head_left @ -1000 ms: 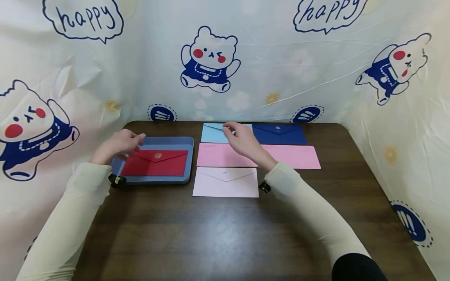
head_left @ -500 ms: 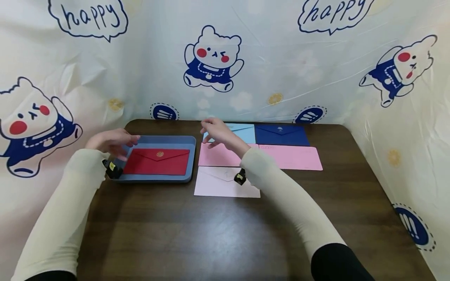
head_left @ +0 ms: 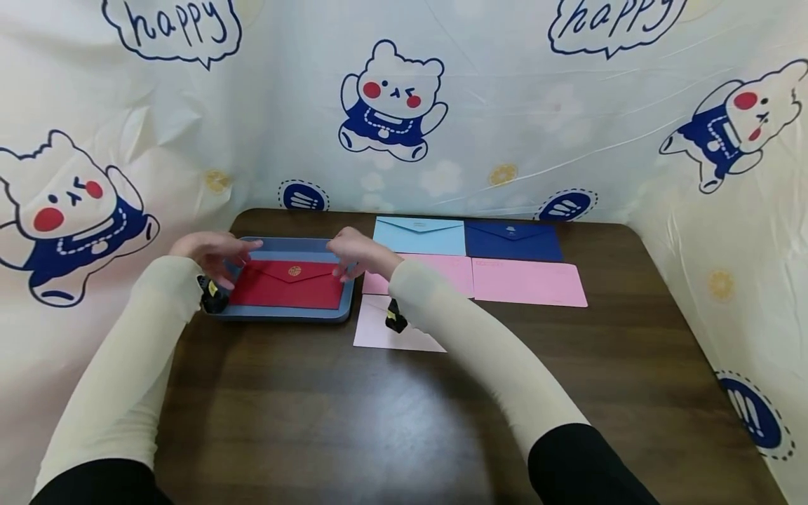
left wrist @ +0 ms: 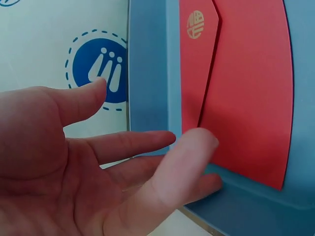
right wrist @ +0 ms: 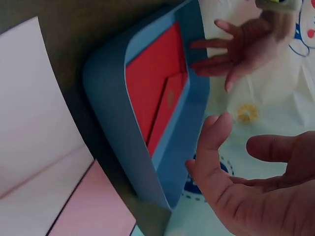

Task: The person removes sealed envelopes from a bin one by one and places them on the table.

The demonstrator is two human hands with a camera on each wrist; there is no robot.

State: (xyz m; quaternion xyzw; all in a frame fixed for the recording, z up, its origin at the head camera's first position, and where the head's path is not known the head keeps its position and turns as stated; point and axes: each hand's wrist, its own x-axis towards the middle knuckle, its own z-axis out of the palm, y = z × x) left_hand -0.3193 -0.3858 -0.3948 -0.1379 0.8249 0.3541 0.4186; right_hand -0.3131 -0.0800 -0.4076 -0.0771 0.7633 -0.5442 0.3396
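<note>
A red envelope (head_left: 287, 287) with a gold emblem lies flat inside a shallow blue tray (head_left: 280, 319) at the left of the table. My left hand (head_left: 217, 256) hovers over the tray's left side, fingers spread beside the envelope's short edge. Above the tray's right side is my right hand (head_left: 361, 254), its fingers loosely bent and nothing held. In the left wrist view, the fingers pass close to the tray edge; contact cannot be told. The right wrist view has both hands around the tray, thumb and fingers apart.
Right of the tray lie a light blue envelope (head_left: 419, 238), a dark blue envelope (head_left: 514, 244), a pink envelope (head_left: 445, 270), another pink envelope (head_left: 530, 282) and a white envelope (head_left: 375, 326). A printed cloth (head_left: 480, 140) hangs behind the brown table (head_left: 303, 407).
My right hand has moved left from over the light blue envelope to the tray's right side. The left hand stays by the tray's left side. The view has shifted slightly.
</note>
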